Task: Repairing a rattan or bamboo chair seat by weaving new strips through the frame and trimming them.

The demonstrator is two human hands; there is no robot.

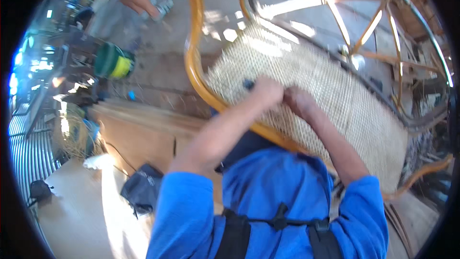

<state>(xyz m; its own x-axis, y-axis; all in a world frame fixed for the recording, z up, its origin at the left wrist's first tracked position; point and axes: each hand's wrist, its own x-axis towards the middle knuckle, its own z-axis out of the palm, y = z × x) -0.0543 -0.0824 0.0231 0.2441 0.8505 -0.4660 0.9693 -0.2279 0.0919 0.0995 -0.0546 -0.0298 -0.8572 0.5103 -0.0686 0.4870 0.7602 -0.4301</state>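
A pale woven cane panel [354,115] stretches across a curved, honey-coloured rattan frame [194,62] in front of me. Over the panel's left-middle part, my left hand [268,90] is closed in a fist. A small dark object [248,84] shows beside that fist; whether it is held or lies on the weave I cannot tell. My right hand [298,100] is close against the left, its fingers also curled closed. Motion blur hides what either hand pinches.
A green bucket with a yellow patch [115,61] stands on the floor at left. Wooden boards [139,129] and a dark bag [143,187] lie nearer. Loose fibres [72,134] pile at far left. Another person's leg [141,2] is at upper left; more rattan framing [369,31] rises at right.
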